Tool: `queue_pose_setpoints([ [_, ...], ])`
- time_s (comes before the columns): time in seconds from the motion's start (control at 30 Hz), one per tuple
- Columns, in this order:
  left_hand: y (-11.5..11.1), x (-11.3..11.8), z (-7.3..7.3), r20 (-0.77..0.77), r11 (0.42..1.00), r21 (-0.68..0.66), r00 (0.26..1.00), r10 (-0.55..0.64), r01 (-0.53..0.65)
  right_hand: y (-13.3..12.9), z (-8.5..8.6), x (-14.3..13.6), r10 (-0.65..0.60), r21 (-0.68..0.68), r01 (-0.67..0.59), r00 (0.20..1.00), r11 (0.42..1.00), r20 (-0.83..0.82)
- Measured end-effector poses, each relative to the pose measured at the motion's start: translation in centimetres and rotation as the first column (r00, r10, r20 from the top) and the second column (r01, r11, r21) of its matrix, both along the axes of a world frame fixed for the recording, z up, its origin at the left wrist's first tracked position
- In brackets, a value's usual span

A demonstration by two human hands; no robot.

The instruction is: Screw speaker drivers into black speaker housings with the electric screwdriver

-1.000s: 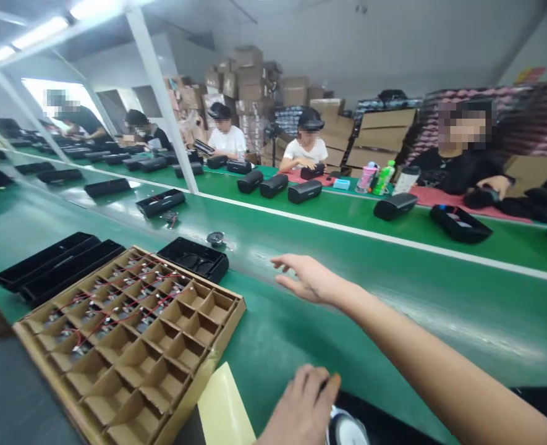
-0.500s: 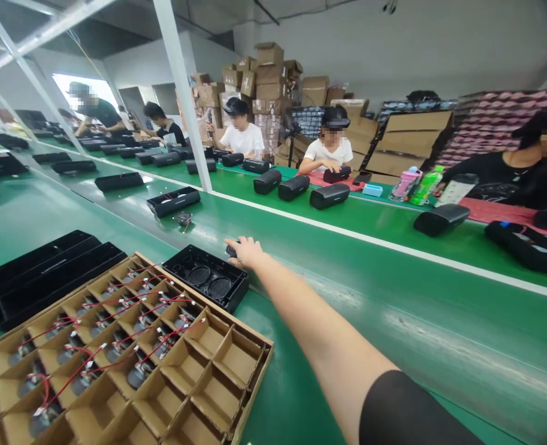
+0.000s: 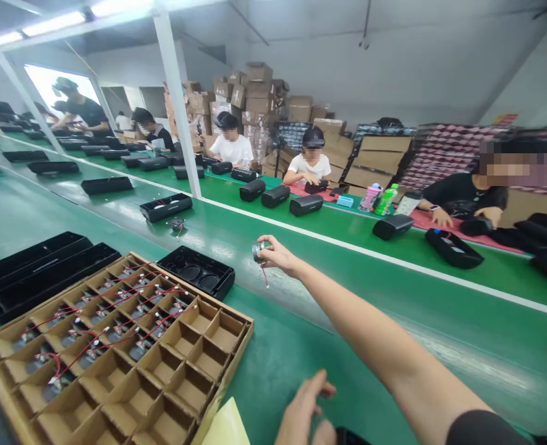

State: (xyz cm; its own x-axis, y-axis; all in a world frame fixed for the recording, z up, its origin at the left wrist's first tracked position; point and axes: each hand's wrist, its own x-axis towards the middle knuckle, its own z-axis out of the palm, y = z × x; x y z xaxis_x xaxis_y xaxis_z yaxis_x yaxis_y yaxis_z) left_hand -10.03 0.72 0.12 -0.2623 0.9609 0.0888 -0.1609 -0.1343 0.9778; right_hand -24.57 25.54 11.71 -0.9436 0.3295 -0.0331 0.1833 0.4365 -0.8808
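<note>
My right hand (image 3: 275, 254) reaches out over the grey-green belt, fingers closed around a small round speaker driver (image 3: 258, 251). A red wire hangs from the driver. My left hand (image 3: 303, 408) enters low in the view over the green bench, fingers apart and slightly blurred, with nothing seen in it. A dark object (image 3: 350, 436) shows partly beside it at the bottom edge. Left of my right hand lies an open black speaker housing (image 3: 217, 281) with round grilles. A partitioned cardboard tray (image 3: 240, 355) holds several speaker drivers with red wires; many of its cells are bare.
Another driver (image 3: 177, 224) and an open black housing (image 3: 166, 209) lie farther along the belt. Long black housings (image 3: 46, 272) sit behind the tray. Yellow paper (image 3: 229, 423) lies by the tray. Co-workers (image 3: 313, 164) sit across the line, near bottles (image 3: 387, 199) and finished-looking speakers (image 3: 306, 205).
My right hand has lifted the driver from beside the open housing and moved it right. My left hand and the yellow paper have come into view. The whole view has shifted.
</note>
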Motion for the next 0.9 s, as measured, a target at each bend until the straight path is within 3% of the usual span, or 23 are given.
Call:
queue_pose_setpoints([
  [0.13, 0.1, -0.8, 0.6, 0.192, 0.994, -0.017, 0.975, 0.11, -0.109, -1.6, 2.9, 9.6, -0.016, -0.129, -0.013, 0.974, 0.992, -0.227],
  [0.23, 0.0, -1.1, 2.9, 0.321, 0.995, -0.011, 0.942, 0.101, -0.103, -4.8, 3.5, 17.2, -0.055, -0.156, -0.004, 0.927, 0.988, -0.37],
  [0.37, -0.9, -0.4, 6.8, 0.458, 0.997, 0.071, 0.887, -0.05, 0.019, -9.8, 1.9, 25.3, -0.158, -0.113, 0.117, 0.857, 0.987, -0.491],
  [0.47, -1.8, 1.3, 7.9, 0.484, 0.981, 0.165, 0.859, -0.167, 0.097, -12.5, -0.5, 29.5, -0.255, -0.039, 0.28, 0.797, 0.959, -0.548],
  [0.53, -2.1, 2.9, 7.7, 0.447, 0.986, 0.12, 0.88, -0.16, 0.118, -13.7, -2.0, 31.8, -0.306, 0.021, 0.382, 0.77, 0.924, -0.56],
  [0.6, -2.2, 4.5, 7.4, 0.384, 0.993, -0.033, 0.919, -0.088, 0.109, -14.2, -2.9, 33.9, -0.331, 0.093, 0.45, 0.767, 0.888, -0.549],
  [0.7, -1.6, 6.3, 7.8, 0.183, 0.961, -0.27, 0.983, -0.005, 0.055, -14.4, -2.7, 36.9, -0.326, 0.22, 0.459, 0.829, 0.861, -0.454],
  [0.77, -0.8, 7.0, 8.6, -0.055, 0.951, -0.304, 0.996, -0.066, 0.046, -14.3, -1.8, 38.9, -0.329, 0.276, 0.433, 0.877, 0.858, -0.351],
  [0.83, 0.2, 7.6, 9.4, -0.284, 0.96, -0.271, 0.947, -0.148, 0.069, -14.2, -0.9, 40.8, -0.359, 0.282, 0.423, 0.899, 0.861, -0.252],
  [0.9, 1.0, 8.0, 10.0, -0.406, 0.968, -0.229, 0.893, -0.194, 0.107, -14.1, -0.3, 42.5, -0.408, 0.234, 0.438, 0.897, 0.868, -0.168],
])
